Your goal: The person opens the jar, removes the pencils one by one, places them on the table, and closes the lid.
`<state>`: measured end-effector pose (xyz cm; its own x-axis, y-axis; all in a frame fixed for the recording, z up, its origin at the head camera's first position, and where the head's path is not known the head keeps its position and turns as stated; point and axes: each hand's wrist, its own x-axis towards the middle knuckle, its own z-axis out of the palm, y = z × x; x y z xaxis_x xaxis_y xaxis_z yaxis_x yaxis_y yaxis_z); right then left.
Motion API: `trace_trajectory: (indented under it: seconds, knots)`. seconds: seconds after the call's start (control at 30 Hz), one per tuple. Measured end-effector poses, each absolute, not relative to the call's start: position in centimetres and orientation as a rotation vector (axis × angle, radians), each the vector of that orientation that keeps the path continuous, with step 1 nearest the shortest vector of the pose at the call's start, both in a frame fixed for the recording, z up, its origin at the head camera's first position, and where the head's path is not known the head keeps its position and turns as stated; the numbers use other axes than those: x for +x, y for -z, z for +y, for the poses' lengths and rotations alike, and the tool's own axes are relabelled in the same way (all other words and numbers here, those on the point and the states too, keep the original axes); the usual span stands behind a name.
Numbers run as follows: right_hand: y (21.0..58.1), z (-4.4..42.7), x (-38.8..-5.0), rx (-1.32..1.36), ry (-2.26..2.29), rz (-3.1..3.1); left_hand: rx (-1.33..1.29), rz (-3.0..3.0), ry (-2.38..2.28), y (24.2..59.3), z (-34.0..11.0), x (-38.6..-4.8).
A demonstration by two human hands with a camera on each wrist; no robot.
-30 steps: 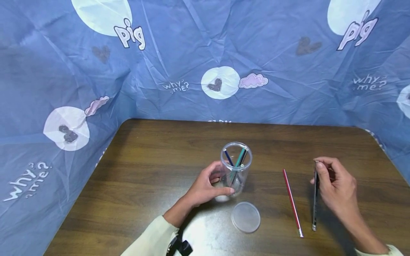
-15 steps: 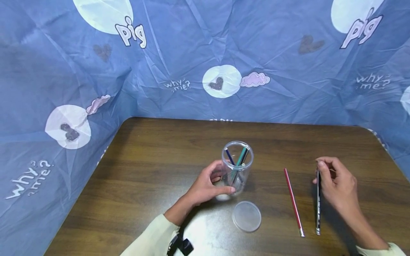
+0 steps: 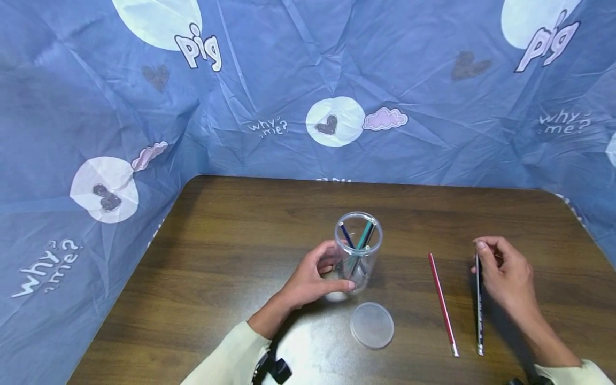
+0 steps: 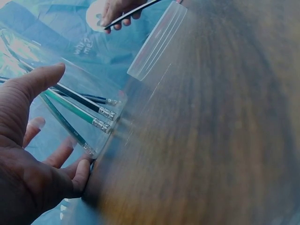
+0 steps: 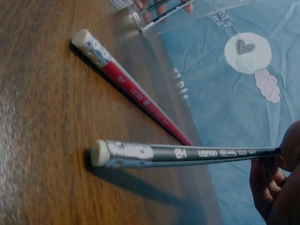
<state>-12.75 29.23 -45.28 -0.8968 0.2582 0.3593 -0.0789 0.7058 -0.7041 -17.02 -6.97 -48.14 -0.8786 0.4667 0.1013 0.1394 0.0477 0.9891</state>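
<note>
Around the lower side of a clear plastic jar (image 3: 358, 262), my left hand (image 3: 310, 278) curls its thumb and fingers. The jar stands upright without a lid, and several pencils lean inside it, among them a green pencil (image 4: 75, 108), eraser ends down. At the right, my right hand (image 3: 510, 272) pinches a black pencil (image 3: 479, 310) by its far end between thumb and fingers. The eraser end of this pencil points to the near side, with its shadow on the wood below in the right wrist view. A red pencil (image 3: 443, 305) lies on the table left of it.
A round translucent lid (image 3: 372, 325) lies flat in front of the jar. The brown wooden table (image 3: 240, 224) has rounded far corners. Blue printed cloth (image 3: 269, 64) hangs behind it and on both sides.
The black pencil's eraser end has swung slightly to the right and nearer. My right hand still pinches it, and my left hand stays on the jar. The head view has shifted a little.
</note>
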Motion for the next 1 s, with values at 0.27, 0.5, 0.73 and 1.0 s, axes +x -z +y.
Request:
trace_trajectory:
  seconds: [0.27, 0.5, 0.73, 1.0]
  knots:
    - [46.0, 29.6, -13.3, -0.148, -1.053, -2.527, 0.608, 2.086, -1.909, 48.2, -6.9, -17.0]
    - [47.1, 30.3, -13.9, -0.104, -0.951, -2.561, 0.593, 2.093, -1.901, 48.1, -6.9, -17.1]
    - [48.0, 30.5, -13.9, -0.083, -0.937, -2.699, 0.589, 2.094, -1.903, 48.2, -7.1, -17.0]
    - [48.7, 30.5, -13.8, -0.066, -0.921, -2.767, 0.588, 2.089, -1.895, 48.0, -7.1, -16.9]
